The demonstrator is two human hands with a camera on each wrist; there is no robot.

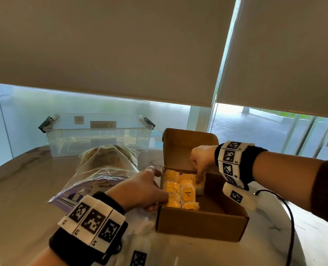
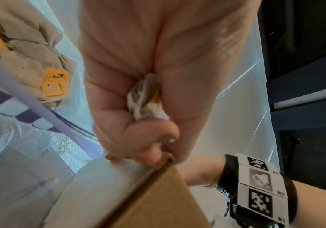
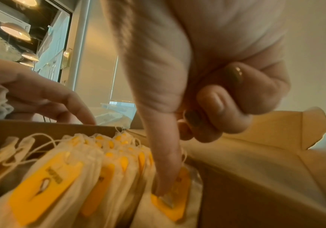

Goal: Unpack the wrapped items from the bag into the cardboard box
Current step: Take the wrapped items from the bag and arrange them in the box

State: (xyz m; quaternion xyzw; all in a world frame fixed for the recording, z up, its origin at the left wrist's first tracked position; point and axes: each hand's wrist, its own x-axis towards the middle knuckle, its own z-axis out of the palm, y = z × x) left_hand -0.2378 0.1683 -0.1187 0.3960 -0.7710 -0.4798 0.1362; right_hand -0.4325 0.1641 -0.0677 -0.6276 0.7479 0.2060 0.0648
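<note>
One cardboard box, lid up. One clear zip bag. One clear plastic tub behind them. Two hands: left hand and right hand. The yellow-tagged packets in the box are packed too close to count exactly.

brown open cardboard box, plain. small wrapped packets in box: off-white wrap, yellow tags with dark print. clear plastic zip bag: purple print near opening, beige and yellow packets inside. clear plastic storage tub, dark grey clips. both wrist bands black with white squares, black pixel pattern. black cable. beige roller blinds.
</note>
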